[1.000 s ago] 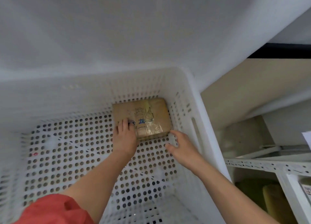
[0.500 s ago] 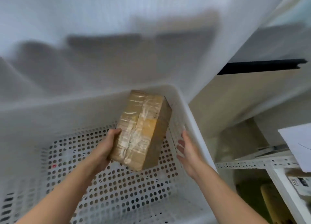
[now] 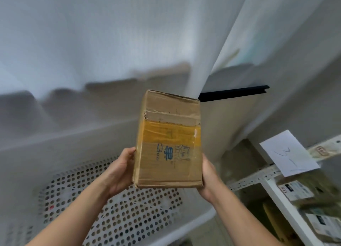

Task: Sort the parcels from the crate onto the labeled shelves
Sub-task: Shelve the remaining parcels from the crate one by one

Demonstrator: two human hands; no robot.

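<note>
A brown cardboard parcel (image 3: 168,140) with yellowish tape and blue print is held upright above the white perforated crate (image 3: 110,214). My left hand (image 3: 120,172) grips its lower left edge, thumb on the side. My right hand (image 3: 208,175) holds the lower right edge, its fingers hidden behind the box. No other parcel shows on the visible part of the crate's floor. At the right stands a white metal shelf (image 3: 258,177) bearing a hand-written paper label (image 3: 289,153).
Several parcels (image 3: 304,190) lie on the shelf levels at the lower right. A white curtain-like wall (image 3: 92,42) rises behind the crate. A black bar (image 3: 234,92) juts out at mid right.
The parcel went from lying flat in the crate's far corner to held upright above it. Both hands now hold it; my right hand joined. The view tilted upward.
</note>
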